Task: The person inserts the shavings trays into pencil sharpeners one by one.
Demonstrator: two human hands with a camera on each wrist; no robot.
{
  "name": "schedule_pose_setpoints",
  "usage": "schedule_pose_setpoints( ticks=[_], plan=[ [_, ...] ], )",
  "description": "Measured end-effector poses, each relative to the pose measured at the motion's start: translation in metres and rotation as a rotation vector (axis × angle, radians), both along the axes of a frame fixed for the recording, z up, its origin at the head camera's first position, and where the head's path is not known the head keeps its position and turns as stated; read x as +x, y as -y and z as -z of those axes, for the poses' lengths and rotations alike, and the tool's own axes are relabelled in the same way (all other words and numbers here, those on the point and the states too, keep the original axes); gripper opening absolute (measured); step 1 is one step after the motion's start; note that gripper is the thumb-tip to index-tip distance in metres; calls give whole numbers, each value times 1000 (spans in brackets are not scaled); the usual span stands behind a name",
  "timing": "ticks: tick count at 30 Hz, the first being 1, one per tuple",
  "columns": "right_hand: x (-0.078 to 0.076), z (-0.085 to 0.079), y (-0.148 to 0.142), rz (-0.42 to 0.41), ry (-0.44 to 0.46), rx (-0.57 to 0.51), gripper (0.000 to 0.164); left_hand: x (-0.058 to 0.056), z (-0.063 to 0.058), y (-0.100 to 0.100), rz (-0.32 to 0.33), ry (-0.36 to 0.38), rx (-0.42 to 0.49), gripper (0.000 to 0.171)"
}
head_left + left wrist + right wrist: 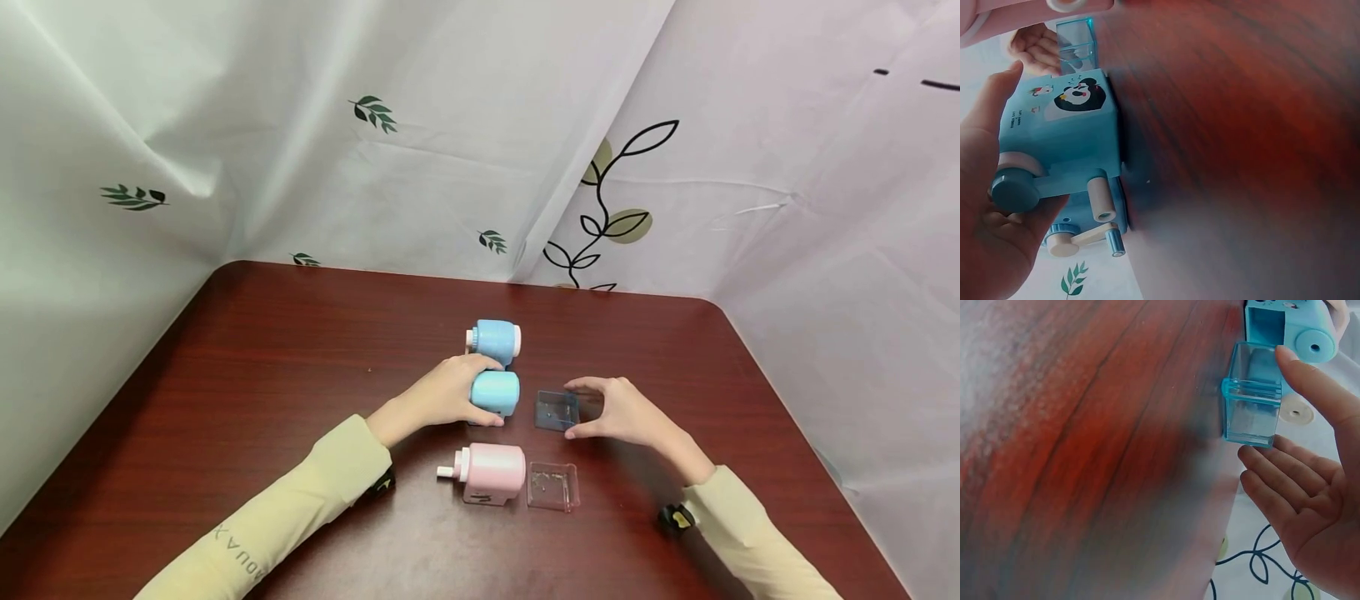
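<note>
White curtain (337, 183), leaf prints, well behind lt-blue sharpener (497, 390). Dark red table (262, 358) beneath it; can't tell if its base is fully down.

L hand (442, 392) is on lt-blue sharpener, gripping: thumb on near side, fingers on far. R hand (630, 414), to its R, isn't gripping anything; thumb + fingers spread either side of blue tray, contact unclear.

Pink sharpener (495, 471) nearer the person than lt-blue sharpener. Darker blue sharpener (497, 340) just beyond it, v. close. Pink tray (575, 487) to its near R, w/ small bits inside. Blue tray (1250, 422) just R of it, apart, w/ a few specks. Slot (1266, 326) on lt-blue sharpener's R side gapes toward blue tray. Crank (1102, 199) on its L side.

Risks, my guess: R fingers closing unevenly cd skew or tip blue tray & spill specks. L hand relaxing or twisting cd turn the slot off-line w/ tray. L fingers squeezed b/w the two blue ones cd knock the far one. R wrist dropping low cd clip pink tray.
</note>
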State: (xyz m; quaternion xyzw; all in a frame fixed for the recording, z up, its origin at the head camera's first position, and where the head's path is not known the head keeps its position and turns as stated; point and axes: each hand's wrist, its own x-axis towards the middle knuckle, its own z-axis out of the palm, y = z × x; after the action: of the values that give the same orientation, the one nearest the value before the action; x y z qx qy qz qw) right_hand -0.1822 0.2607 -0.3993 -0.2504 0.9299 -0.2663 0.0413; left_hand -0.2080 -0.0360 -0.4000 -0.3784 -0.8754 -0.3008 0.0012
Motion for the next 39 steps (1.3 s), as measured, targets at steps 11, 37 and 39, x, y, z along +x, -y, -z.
schedule_pose_setpoints(
  ticks=[11,37,39],
  plan=[
    [-2,8,-1,-17,79,-38,61,-1,3,-2,-8,-4,10,61],
    [0,10,5,-22,9,-6,45,-4,6,-2,7,-39,-6,57],
    [0,11,6,-26,9,-9,45,-4,6,-2,9,-41,-5,57]
  ],
)
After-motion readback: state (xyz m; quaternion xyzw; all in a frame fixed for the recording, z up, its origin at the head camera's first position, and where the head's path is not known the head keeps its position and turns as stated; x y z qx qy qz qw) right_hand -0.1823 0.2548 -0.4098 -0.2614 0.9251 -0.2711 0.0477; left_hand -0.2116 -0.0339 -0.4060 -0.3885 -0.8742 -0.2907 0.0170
